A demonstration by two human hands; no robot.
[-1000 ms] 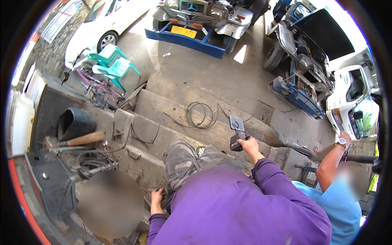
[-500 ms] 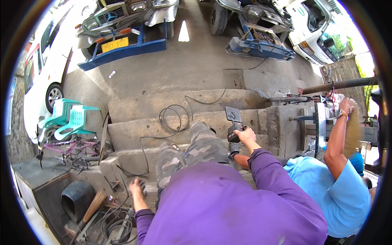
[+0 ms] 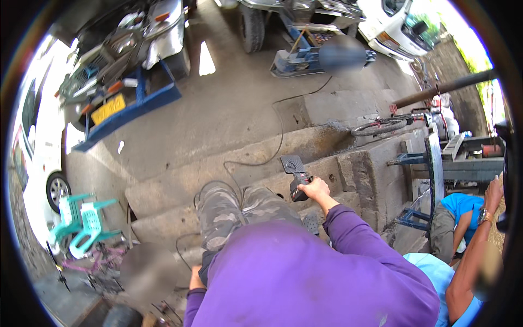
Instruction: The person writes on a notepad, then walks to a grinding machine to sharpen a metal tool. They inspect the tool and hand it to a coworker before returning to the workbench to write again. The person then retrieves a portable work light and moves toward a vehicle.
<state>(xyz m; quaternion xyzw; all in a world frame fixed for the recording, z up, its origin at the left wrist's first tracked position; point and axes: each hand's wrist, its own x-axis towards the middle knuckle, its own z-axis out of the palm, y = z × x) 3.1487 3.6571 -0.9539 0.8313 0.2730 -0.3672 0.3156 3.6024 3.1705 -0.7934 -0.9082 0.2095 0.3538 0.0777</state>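
My right hand is closed round the grip of a black handheld power tool. At the tool's far end is a flat, dark rectangular plate, held over the concrete steps in front of me. My left hand hangs low beside my left thigh; its fingers are mostly hidden, and I cannot see anything in it. My legs in camouflage trousers are bent on the steps, with a black cable running across the floor ahead of them.
At right, a co-worker's arm with a watch is raised; another person in bright blue bends beyond a metal frame. Green plastic chairs and a purple bicycle are at left. Vehicles with blue bumpers stand ahead.
The view has turned and shifted. My left hand has drawn in against my thigh. My right hand still grips the power tool. The co-worker's forearm beneath my right arm has gone from sight.
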